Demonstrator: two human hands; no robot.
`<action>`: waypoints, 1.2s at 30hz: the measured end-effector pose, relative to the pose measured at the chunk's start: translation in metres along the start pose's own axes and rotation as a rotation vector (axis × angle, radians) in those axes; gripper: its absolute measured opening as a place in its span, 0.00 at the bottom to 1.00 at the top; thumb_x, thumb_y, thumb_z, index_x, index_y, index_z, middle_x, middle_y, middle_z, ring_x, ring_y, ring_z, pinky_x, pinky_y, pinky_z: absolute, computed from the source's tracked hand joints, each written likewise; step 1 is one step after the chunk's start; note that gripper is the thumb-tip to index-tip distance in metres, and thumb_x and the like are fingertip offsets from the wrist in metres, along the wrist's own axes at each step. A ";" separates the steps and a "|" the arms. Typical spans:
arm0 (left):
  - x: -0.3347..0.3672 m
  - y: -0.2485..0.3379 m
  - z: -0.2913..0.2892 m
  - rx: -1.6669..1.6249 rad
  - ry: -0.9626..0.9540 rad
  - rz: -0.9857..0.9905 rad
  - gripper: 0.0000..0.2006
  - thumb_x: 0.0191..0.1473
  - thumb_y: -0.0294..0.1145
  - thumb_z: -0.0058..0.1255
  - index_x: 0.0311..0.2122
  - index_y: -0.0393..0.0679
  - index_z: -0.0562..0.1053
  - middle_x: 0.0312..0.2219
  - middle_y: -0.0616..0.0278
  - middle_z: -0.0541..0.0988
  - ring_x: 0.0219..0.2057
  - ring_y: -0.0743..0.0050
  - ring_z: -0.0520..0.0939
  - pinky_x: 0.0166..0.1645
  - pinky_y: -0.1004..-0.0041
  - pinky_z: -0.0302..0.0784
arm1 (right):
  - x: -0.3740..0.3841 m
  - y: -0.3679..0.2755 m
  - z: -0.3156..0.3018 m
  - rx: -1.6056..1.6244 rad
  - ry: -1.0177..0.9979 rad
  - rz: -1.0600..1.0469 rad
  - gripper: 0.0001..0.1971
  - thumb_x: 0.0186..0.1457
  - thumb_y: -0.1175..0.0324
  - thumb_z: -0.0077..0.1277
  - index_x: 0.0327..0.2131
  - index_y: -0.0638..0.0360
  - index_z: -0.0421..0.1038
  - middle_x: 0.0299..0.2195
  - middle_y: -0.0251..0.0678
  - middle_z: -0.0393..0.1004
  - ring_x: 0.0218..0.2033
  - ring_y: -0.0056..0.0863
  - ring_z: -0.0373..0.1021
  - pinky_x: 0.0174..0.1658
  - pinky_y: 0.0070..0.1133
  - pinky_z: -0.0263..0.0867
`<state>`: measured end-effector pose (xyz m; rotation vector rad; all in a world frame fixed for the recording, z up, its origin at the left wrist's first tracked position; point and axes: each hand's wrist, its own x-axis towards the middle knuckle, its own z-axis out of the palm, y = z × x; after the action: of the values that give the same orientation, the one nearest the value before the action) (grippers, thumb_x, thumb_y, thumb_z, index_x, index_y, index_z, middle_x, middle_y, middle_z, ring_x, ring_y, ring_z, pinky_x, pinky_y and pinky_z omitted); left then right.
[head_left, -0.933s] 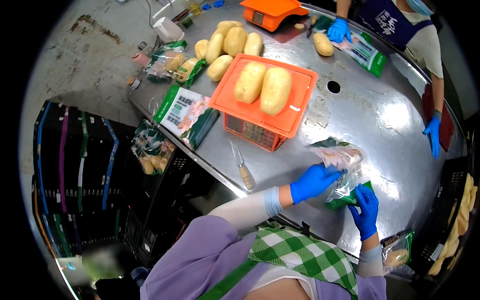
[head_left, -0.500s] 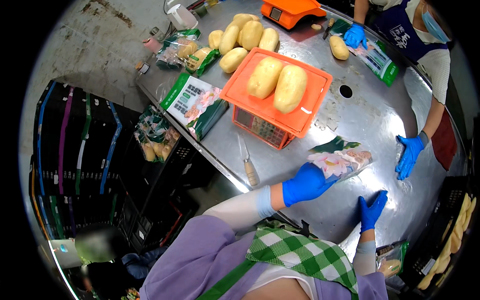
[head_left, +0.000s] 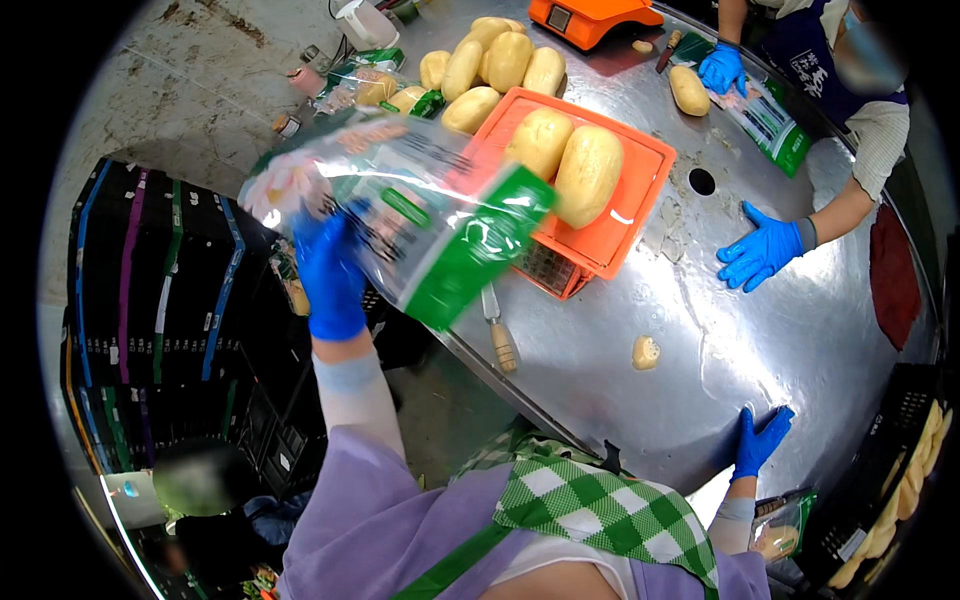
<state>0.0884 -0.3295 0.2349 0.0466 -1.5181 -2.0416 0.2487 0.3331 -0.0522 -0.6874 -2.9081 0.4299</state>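
My left hand [head_left: 335,270], in a blue glove, grips a clear plastic bag [head_left: 405,215] with a green band and a pink flower print. Motion blurs the bag, which hangs over the table's left edge and overlaps the orange scale. My right hand [head_left: 761,440], also gloved, rests on the metal table with fingers apart and nothing in it. Two pale lotus root sections [head_left: 588,178] lie on the orange scale's tray [head_left: 640,165]. A small lotus root piece [head_left: 646,352] sits on the tabletop between my hands. Left of it lies a wooden-handled knife [head_left: 502,345].
Several lotus root sections [head_left: 508,60] are piled behind the scale. Across the table, a co-worker's one gloved hand [head_left: 722,68] touches a bag [head_left: 770,125]; the other hand [head_left: 765,248] lies flat. Black crates [head_left: 150,280] stand left, another crate [head_left: 895,480] right. A second orange scale [head_left: 590,20] is at the back.
My left hand has swung left and up with the bag, uncovering the small lotus root piece. My right hand moved slightly right and nearer. The co-worker's flat hand shifted left and farther away.
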 end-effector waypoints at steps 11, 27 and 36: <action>0.153 -0.160 -0.291 0.884 0.269 -0.492 0.22 0.50 0.32 0.54 0.51 0.41 0.67 0.39 0.54 0.77 0.36 0.62 0.77 0.40 0.64 0.74 | -0.036 0.063 -0.025 -0.028 0.028 0.152 0.53 0.47 0.47 0.60 0.65 0.64 0.38 0.67 0.49 0.38 0.68 0.46 0.34 0.68 0.36 0.35; -0.041 -0.151 -0.106 0.565 0.077 -0.320 0.18 0.59 0.28 0.48 0.53 0.33 0.68 0.48 0.56 0.73 0.48 0.70 0.73 0.54 0.72 0.68 | 0.132 -0.166 0.041 -0.065 -0.043 -0.258 0.59 0.45 0.34 0.54 0.62 0.77 0.40 0.65 0.61 0.39 0.66 0.53 0.38 0.67 0.38 0.35; -0.099 -0.144 -0.041 0.523 -0.204 -0.421 0.14 0.59 0.23 0.46 0.50 0.33 0.70 0.46 0.55 0.75 0.43 0.70 0.77 0.50 0.72 0.72 | 0.231 -0.303 0.077 0.004 -0.145 -0.222 0.46 0.56 0.40 0.43 0.64 0.68 0.41 0.66 0.51 0.40 0.67 0.47 0.38 0.67 0.36 0.38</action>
<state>0.1232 -0.2930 0.0621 0.4032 -2.2983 -1.9298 -0.0978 0.1600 -0.0225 -0.3396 -3.0710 0.4770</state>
